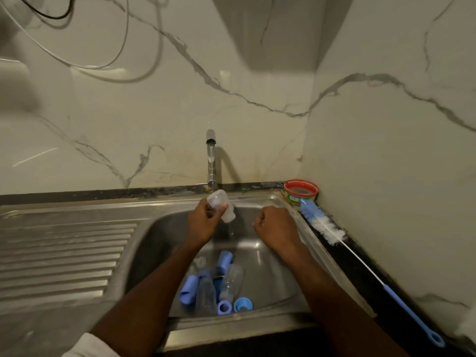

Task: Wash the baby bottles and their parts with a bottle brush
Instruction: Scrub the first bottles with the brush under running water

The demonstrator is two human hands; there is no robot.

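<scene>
My left hand (203, 222) grips a clear baby bottle (223, 206), tipped mouth-down over the steel sink (278, 279); water trickles from it. My right hand (274, 226) hovers over the basin's right side with fingers curled into a fist, holding nothing visible. On the sink floor lie two more clear bottles (206, 295) (231, 282) among several blue caps and collars (189, 289) (242, 304). The bottle brush (324, 226), with white bristles and a long blue handle, rests on the dark counter strip right of the sink, away from both hands.
A chrome tap (211, 161) rises behind the sink, against the marble wall. A red-rimmed green tub (300, 193) sits in the back right corner by the brush head. The ribbed steel drainboard (64, 253) stretches left of the basin.
</scene>
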